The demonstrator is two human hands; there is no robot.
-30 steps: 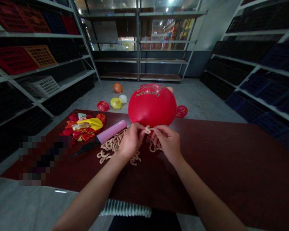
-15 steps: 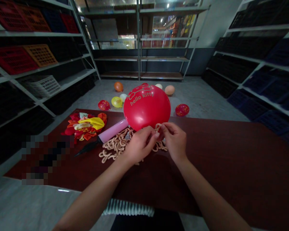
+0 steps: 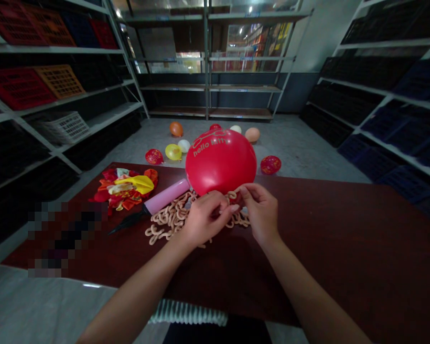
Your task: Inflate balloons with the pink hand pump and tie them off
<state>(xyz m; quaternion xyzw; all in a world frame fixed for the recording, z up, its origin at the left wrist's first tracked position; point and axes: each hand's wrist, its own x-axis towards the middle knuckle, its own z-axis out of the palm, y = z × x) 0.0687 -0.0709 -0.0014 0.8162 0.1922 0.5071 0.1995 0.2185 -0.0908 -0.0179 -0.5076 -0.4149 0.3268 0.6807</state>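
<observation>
A large inflated red balloon [image 3: 222, 165] with "hello kitty" lettering stands over the table's far edge, just beyond my hands. My left hand [image 3: 208, 217] is closed in a pinch at its underside, where the neck is hidden by the fingers. Thumb and forefinger of my right hand [image 3: 262, 210] grip the end of a curled beige cord [image 3: 231, 195], which loops beside the left fingertips. Under and left of my hands lies a heap of similar beige curly cords [image 3: 170, 215]. A pink hand pump [image 3: 166, 197] with a black nozzle rests against that heap.
Deflated balloons [image 3: 129, 186] are piled on the left of the dark red table [image 3: 344, 239]. Several inflated balloons, including an orange one [image 3: 176, 129] and a yellow one [image 3: 173, 152], lie on the floor beyond. Shelves with crates [image 3: 19, 88] line both sides.
The red balloon has dipped slightly and shifted a little right. The beige cord between my hands has changed from an upright loop to a lower curl, its end stretched toward my right fingers.
</observation>
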